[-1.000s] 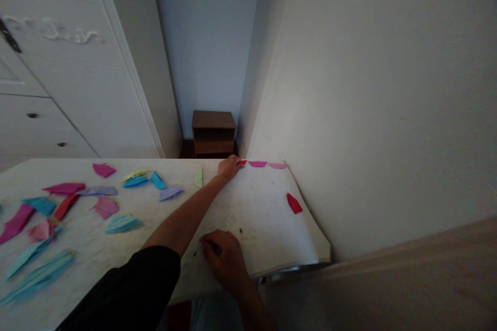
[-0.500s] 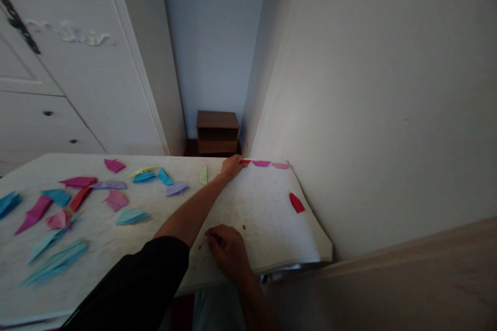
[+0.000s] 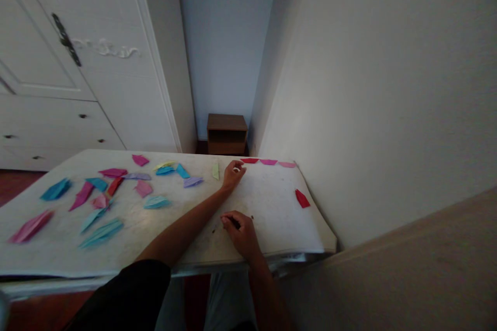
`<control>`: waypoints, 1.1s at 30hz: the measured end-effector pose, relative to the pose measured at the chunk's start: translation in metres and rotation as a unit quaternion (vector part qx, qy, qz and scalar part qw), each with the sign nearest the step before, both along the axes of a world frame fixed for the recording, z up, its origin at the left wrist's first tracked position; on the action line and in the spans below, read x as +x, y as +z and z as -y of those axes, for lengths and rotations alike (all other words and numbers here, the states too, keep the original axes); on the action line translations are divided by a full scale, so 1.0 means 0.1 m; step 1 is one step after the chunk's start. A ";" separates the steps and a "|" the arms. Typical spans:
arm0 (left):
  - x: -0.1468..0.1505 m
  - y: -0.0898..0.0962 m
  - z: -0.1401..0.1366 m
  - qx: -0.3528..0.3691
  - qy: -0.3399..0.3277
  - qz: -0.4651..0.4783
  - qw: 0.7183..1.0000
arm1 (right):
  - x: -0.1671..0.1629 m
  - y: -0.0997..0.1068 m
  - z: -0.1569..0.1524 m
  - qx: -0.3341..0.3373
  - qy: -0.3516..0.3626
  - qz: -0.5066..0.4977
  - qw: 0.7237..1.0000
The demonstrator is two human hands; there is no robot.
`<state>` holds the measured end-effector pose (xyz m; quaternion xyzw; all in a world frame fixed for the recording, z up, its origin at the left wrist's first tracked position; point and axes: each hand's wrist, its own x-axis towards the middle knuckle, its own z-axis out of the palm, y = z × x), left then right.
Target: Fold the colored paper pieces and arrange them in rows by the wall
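My left hand hovers at the table's far edge with curved, parted fingers and nothing visible between them. Just beyond its fingertips lies a red folded paper piece, in line with a magenta folded paper piece and a pink folded paper piece. My right hand is nearer to me over the table, fingers curled and closed at the tips; whether anything is in them is hidden. A pale green folded paper piece lies left of my left hand. Another red folded paper piece lies at the right.
Several pink, blue, purple and yellow folded papers, such as a light blue one, are scattered over the left of the white table. A wall borders the right. A white wardrobe and small brown cabinet stand behind.
My left hand has come away from the red folded paper at the far edge, leaving it lying in the row. The view has shifted left; my right hand remains curled.
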<state>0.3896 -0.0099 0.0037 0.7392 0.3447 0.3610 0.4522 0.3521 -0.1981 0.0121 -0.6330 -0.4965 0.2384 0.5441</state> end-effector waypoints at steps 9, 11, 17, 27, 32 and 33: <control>-1.19 0.02 0.48 -0.127 -0.172 0.015 0.977 | 0.02 -0.02 0.03 -0.019 0.012 0.003 1.000; -1.46 0.04 0.56 -0.130 -0.177 0.015 0.975 | 0.02 -0.03 0.04 -0.022 0.020 0.009 1.000; -2.24 0.02 0.76 -0.133 -0.103 0.029 0.985 | 0.07 -0.10 -0.01 -0.052 0.014 0.031 0.998; -2.74 0.02 0.81 -0.175 0.037 0.139 0.974 | 0.22 0.14 -1.03 -0.236 -0.048 0.230 0.943; -2.69 0.06 0.78 -0.172 0.026 0.162 0.971 | 0.25 0.21 -1.60 -0.280 -0.100 0.294 0.909; -2.69 0.06 0.77 -0.177 0.025 0.168 0.970 | 0.26 0.21 -1.67 -0.286 -0.104 0.299 0.904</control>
